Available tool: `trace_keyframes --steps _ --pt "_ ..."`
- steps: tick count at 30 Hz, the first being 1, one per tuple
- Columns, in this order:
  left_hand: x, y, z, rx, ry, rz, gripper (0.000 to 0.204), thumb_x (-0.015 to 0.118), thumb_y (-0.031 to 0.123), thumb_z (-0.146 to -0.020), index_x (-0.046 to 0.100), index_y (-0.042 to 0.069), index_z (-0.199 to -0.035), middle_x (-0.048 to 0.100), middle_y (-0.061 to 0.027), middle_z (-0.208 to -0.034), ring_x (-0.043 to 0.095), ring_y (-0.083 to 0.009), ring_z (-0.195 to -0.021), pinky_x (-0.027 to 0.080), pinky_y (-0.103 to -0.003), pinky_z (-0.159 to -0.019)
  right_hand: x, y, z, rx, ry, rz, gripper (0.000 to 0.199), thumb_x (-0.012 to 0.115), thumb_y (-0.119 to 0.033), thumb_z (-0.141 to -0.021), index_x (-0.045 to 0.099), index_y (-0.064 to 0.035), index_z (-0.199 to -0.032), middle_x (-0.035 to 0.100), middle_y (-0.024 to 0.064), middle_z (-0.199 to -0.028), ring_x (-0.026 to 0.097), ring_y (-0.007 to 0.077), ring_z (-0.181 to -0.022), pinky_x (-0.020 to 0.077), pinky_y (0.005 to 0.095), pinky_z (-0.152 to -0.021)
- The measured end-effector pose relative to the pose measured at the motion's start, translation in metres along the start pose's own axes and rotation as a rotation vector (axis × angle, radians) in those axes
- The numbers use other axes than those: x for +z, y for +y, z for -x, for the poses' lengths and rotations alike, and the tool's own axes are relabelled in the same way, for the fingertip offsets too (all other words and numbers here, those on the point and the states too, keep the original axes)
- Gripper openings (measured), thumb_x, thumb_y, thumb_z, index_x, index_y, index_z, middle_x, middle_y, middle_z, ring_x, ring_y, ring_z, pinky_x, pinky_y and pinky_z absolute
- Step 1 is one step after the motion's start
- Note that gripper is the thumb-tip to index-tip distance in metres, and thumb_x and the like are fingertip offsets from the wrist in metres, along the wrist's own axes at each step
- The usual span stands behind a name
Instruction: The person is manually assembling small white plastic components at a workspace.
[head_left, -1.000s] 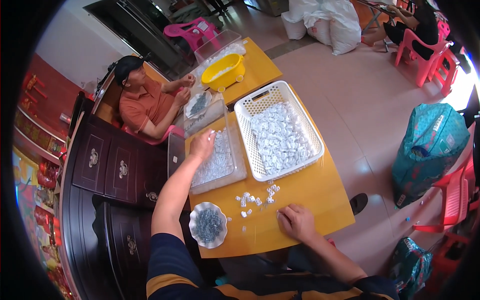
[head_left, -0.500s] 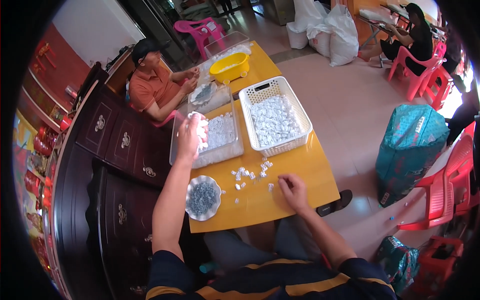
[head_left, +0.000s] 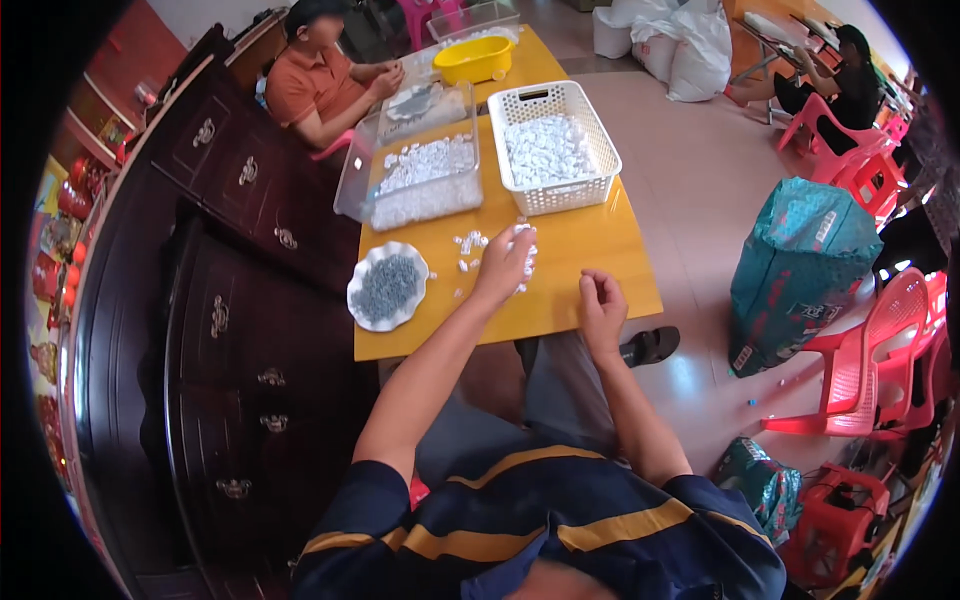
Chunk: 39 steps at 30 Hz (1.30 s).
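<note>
I look through a wide, round camera on the person's head, the left one of a pair. It points down and ahead, so the striped shirt (head_left: 540,500) is closest to me, at 6 o'clock. The left hand (head_left: 507,265) and right hand (head_left: 603,302) are a bit farther off, near the middle and toward 3 o'clock. The desk (head_left: 590,240) goes away from me toward 12 o'clock. I see far into the room too: white sacks (head_left: 700,65) at 1 o'clock look small, and dark drawers (head_left: 215,270) fill 9 o'clock. Straight lines bend near the black edge.
</note>
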<state>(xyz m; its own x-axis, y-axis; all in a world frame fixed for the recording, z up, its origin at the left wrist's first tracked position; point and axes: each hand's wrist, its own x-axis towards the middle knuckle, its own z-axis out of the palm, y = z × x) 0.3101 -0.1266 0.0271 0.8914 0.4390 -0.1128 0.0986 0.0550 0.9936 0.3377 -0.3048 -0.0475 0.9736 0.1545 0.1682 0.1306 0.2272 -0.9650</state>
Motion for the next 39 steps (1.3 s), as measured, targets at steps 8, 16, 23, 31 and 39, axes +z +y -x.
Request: trace_keyframes --steps 8,16,23,31,39 --pt "0.038 -0.037 -0.010 0.457 0.076 -0.908 0.029 0.058 0.034 -0.101 0.062 0.005 -0.103 0.070 -0.0242 -0.081 0.070 -0.0449 -0.079 0.055 -0.055 -0.069 -0.004 0.000 -0.014 -0.129 0.011 0.136 0.021 0.062 -0.013 -0.103 0.067 0.0020 -0.117 0.068 0.0072 -0.111 0.062 0.0150 -0.101 0.0500 0.0294 -0.090" --pt "0.036 -0.057 -0.010 0.599 0.105 -1.154 0.017 0.064 0.027 -0.094 0.062 0.011 -0.100 0.066 -0.0154 -0.088 0.071 -0.0384 -0.081 0.057 -0.052 -0.067 0.009 0.012 -0.027 -0.196 -0.072 0.338 0.027 0.065 -0.012 -0.097 0.064 0.0004 -0.121 0.066 0.0134 -0.119 0.063 0.0256 -0.109 0.0491 0.0363 -0.096" --pt "0.021 -0.064 -0.005 0.645 0.155 -1.179 0.016 0.066 0.024 -0.089 0.065 0.011 -0.100 0.061 -0.0137 -0.099 0.064 -0.0344 -0.099 0.054 -0.051 -0.076 0.020 0.012 -0.028 -0.368 -0.205 0.604 0.036 0.065 -0.011 -0.093 0.060 0.0007 -0.127 0.063 0.0206 -0.127 0.058 0.0392 -0.121 0.0442 0.0455 -0.107" --pt "0.017 -0.059 0.003 0.834 0.204 -1.045 0.022 0.068 0.021 -0.088 0.072 0.011 -0.107 0.062 -0.0096 -0.103 0.061 -0.0321 -0.103 0.051 -0.046 -0.087 0.013 0.020 -0.029 -0.397 -0.241 0.657 0.035 0.058 -0.012 -0.098 0.058 0.0018 -0.131 0.061 0.0225 -0.133 0.056 0.0414 -0.124 0.0422 0.0473 -0.109" --pt "-0.029 -0.053 0.012 0.893 0.141 -0.789 0.031 0.057 -0.002 -0.087 0.071 0.005 -0.115 0.070 -0.0137 -0.114 0.063 -0.0354 -0.109 0.052 -0.044 -0.095 0.014 0.018 -0.027 -0.416 -0.276 0.713 0.037 0.060 -0.015 -0.100 0.056 0.0021 -0.133 0.060 0.0240 -0.135 0.055 0.0419 -0.126 0.0426 0.0485 -0.109"
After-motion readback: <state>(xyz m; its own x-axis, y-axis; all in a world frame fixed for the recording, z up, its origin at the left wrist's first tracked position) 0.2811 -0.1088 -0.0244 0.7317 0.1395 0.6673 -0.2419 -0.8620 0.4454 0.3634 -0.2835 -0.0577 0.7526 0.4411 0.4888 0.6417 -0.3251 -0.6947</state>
